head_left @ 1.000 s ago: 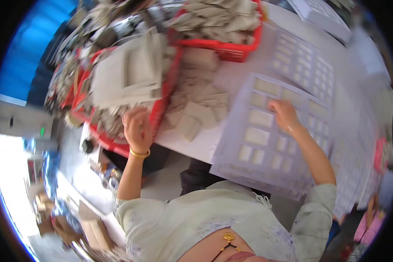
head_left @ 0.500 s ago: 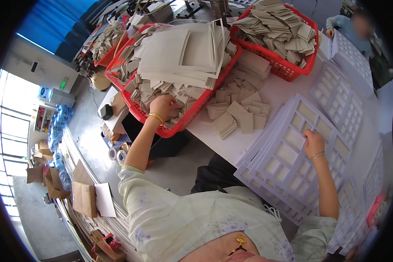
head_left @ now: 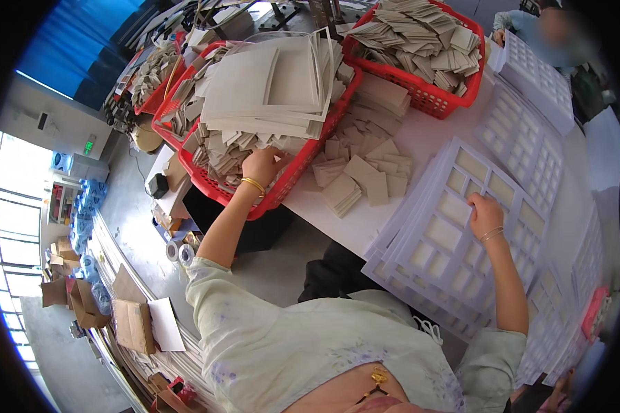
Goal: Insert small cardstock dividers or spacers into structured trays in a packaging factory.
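Note:
My left hand [head_left: 262,166] is inside the front red basket [head_left: 282,194], close to its near rim. Its fingers are apart among grey cardboard pieces [head_left: 220,157], and I see nothing held in them. Large pale sheets and a thin frame [head_left: 248,89] lie on top of that heap. My right hand [head_left: 486,215] rests on the top white sheet with rectangular cut-outs [head_left: 455,265], part of a fanned stack on the table. The right fingers are curled and pinched together at the edge of a cut-out; whatever they grip is hidden.
Loose cardboard pieces [head_left: 365,175] lie on the white table [head_left: 427,131] between basket and stack. Another full red basket [head_left: 430,96] stands behind. More cut-out sheets [head_left: 523,138] lie to the right, with another person [head_left: 520,27] beyond. Cartons [head_left: 132,323] stand on the floor at left.
The whole view has shifted slightly. My left hand has moved a little toward the basket's right rim, its fingers more spread. My right hand stays on about the same spot of the sheet.

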Demonstrator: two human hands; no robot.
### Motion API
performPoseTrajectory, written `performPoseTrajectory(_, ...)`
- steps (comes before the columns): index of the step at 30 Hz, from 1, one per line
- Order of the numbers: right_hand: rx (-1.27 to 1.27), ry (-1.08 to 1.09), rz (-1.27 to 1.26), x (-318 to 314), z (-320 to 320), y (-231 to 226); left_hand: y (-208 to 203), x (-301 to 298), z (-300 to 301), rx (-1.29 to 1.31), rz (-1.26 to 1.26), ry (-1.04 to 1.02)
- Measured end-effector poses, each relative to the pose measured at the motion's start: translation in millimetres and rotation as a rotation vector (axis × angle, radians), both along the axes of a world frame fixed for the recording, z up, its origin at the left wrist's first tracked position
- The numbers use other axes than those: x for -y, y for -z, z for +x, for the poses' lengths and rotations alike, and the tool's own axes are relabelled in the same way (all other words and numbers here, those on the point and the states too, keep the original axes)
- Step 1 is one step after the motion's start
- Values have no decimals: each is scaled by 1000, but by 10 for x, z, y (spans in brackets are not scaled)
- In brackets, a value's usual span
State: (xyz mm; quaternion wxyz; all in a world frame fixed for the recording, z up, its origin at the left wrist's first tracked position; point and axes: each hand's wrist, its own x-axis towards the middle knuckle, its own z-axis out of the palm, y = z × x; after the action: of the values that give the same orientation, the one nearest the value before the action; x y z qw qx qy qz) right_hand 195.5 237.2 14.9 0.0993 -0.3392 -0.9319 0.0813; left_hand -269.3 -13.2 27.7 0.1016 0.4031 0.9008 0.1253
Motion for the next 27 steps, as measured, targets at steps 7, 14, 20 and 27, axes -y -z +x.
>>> performPoseTrajectory(7,-2,-11,-18,21,5,3,-158,200,19,-69,54,48)
performPoseTrajectory(14,-180,5,-161,-29,179,112,-709,367,360,-194,544,-67)
performPoseTrajectory(20,-669,-78,-698,682,-426,-316,-683,-159,1582,267,723,437)
performPoseTrajectory(27,-956,-2,-644,644,-98,-462,-448,-896,2672,513,650,757)
